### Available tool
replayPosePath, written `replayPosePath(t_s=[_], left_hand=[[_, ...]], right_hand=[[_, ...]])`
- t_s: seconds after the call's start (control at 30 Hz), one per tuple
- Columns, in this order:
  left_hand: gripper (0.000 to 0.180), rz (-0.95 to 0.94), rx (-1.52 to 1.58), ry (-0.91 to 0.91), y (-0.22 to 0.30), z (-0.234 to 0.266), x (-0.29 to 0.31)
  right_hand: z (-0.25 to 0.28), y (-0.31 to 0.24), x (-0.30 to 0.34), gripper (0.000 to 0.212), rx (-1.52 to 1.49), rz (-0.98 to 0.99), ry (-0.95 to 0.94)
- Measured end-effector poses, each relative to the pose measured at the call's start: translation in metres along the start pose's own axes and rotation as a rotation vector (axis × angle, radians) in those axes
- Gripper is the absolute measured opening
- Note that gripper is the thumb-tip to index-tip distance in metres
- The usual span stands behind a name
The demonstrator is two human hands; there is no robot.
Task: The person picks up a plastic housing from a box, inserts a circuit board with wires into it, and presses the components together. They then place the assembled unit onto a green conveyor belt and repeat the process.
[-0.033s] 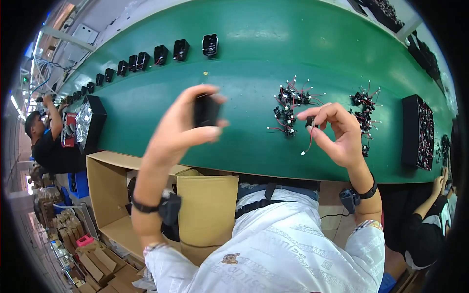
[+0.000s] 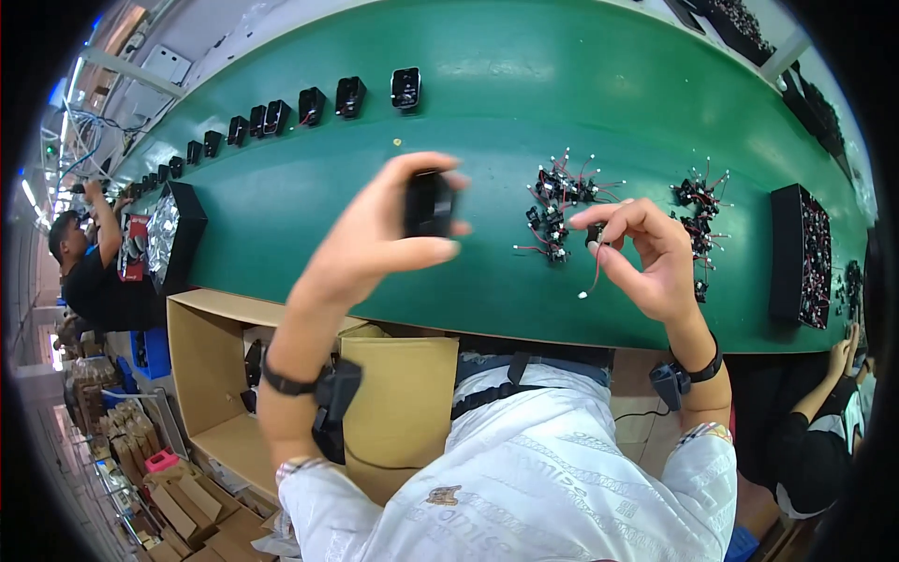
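My left hand (image 2: 379,220) grips a black plastic housing (image 2: 430,204) above the green table, its fingers round the sides. Motion blurs this hand slightly, and the inside of the housing does not show. Between the thumb and forefinger of my right hand (image 2: 641,253) is a small black component (image 2: 594,236). A thin red wire (image 2: 597,270) with a white connector hangs from it. Just left of that hand lies a pile of similar wired components (image 2: 562,192). A second pile (image 2: 698,195) lies beyond it to the right.
A row of black housings (image 2: 350,97) runs along the far left of the green table (image 2: 487,140). A black box of wired parts (image 2: 801,258) stands at right, a foil-lined box (image 2: 178,234) at left. Open cardboard boxes (image 2: 398,398) sit at the near edge. Other people work at both ends.
My left hand has moved to the right with the black housing, closer to my right hand. The right hand stays almost where it was, still pinching the wired component.
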State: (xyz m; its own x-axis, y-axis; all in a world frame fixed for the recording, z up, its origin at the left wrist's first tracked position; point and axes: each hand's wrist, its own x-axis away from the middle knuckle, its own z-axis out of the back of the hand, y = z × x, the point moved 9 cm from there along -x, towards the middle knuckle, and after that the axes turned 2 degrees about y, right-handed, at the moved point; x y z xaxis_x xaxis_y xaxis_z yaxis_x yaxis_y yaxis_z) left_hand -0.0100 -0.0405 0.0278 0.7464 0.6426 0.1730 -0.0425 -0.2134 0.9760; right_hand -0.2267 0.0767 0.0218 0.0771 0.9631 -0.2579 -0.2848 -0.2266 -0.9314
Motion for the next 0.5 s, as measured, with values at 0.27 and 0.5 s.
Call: replayPosePath(t_s=[0.27, 0.5], left_hand=[[0.087, -0.178, -0.187, -0.139, -0.023, -0.059, -0.059], [0.086, -0.257, -0.473, -0.132, -0.020, -0.054, -0.056]], right_hand=[[0.000, -0.008, 0.000, 0.020, -0.286, -0.020, 0.049], [-0.002, -0.009, -0.016, 0.017, -0.129, 0.110, 0.105]])
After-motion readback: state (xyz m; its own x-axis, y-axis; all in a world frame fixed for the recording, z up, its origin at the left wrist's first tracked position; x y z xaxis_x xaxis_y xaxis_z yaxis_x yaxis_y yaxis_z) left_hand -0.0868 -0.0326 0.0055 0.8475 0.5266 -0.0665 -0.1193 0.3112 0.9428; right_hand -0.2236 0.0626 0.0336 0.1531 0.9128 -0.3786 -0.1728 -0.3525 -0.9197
